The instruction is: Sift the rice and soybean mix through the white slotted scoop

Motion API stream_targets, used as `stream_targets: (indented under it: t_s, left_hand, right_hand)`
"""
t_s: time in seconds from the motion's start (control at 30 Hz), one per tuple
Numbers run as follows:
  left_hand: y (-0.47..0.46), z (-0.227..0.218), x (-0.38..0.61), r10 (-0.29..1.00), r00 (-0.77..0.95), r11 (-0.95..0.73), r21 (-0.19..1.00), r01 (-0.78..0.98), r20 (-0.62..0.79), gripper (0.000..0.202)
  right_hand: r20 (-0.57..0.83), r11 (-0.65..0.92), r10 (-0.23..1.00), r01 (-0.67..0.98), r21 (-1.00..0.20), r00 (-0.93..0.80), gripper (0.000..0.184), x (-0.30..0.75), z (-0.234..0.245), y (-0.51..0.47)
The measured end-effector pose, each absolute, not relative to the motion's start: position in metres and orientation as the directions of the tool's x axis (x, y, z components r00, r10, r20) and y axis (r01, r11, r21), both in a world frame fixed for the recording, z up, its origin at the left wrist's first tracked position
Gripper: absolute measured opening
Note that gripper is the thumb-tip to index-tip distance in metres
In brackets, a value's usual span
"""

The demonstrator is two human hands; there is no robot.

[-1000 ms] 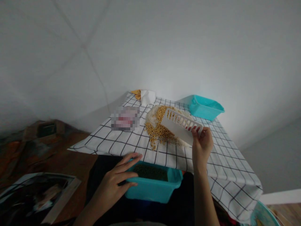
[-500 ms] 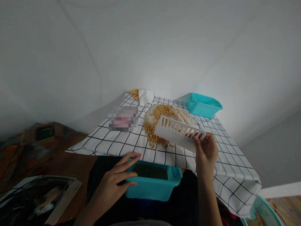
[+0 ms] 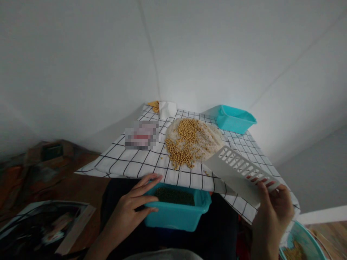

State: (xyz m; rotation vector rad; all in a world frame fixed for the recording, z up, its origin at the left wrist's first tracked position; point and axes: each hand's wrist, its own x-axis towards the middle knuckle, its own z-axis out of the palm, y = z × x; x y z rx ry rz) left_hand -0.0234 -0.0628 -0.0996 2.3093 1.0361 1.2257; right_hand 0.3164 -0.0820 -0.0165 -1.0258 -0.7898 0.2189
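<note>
My left hand (image 3: 132, 206) rests with fingers spread on the left rim of a teal tub (image 3: 177, 216) on my lap; the tub holds dark green grains. My right hand (image 3: 272, 213) grips one end of a white slotted plastic scoop (image 3: 238, 173), raised off the cloth at the right. A pile of yellow beans mixed with white grains (image 3: 189, 142) lies on the black-and-white checked cloth (image 3: 130, 160) in front of me, left of the scoop.
A second teal tub (image 3: 234, 119) stands at the far right of the cloth by the wall. A white and yellow packet (image 3: 165, 108) lies at the far edge. A teal bowl (image 3: 303, 245) sits at the lower right, a magazine (image 3: 40, 231) at the lower left.
My right hand has carried the slotted scoop away from the bean pile, down and to the right. My left hand has stayed on the tub.
</note>
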Motion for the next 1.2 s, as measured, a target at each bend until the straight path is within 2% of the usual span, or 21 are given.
stream_targets:
  t_s: [0.2, 0.33, 0.63, 1.0, 1.2]
  left_hand:
    - [-0.064, -0.097, -0.023, 0.729, 0.371, -0.683, 0.579, 0.445, 0.575, 0.012]
    - [-0.064, -0.1, -0.023, 0.728, 0.37, -0.684, 0.576, 0.449, 0.577, 0.011]
    - [-0.063, -0.103, -0.022, 0.727, 0.373, -0.686, 0.574, 0.447, 0.577, 0.013]
    - [-0.065, -0.098, -0.021, 0.718, 0.374, -0.694, 0.573, 0.435, 0.587, 0.013]
    - [-0.065, -0.095, -0.021, 0.712, 0.377, -0.701, 0.564, 0.436, 0.593, 0.011]
  right_hand:
    - [0.446, 0.451, 0.544, 0.201, -0.87, 0.71, 0.024, 0.307, -0.02, -0.095]
    - [0.458, 0.465, 0.574, 0.191, -0.865, 0.678, 0.023, 0.29, -0.023, -0.092]
    - [0.508, 0.508, 0.52, 0.23, -0.83, 0.686, 0.02, 0.282, -0.024, -0.083]
    - [0.486, 0.516, 0.57, 0.171, -0.839, 0.662, 0.02, 0.278, -0.024, -0.084]
    - [0.45, 0.52, 0.519, 0.15, -0.841, 0.727, 0.022, 0.277, -0.025, -0.084]
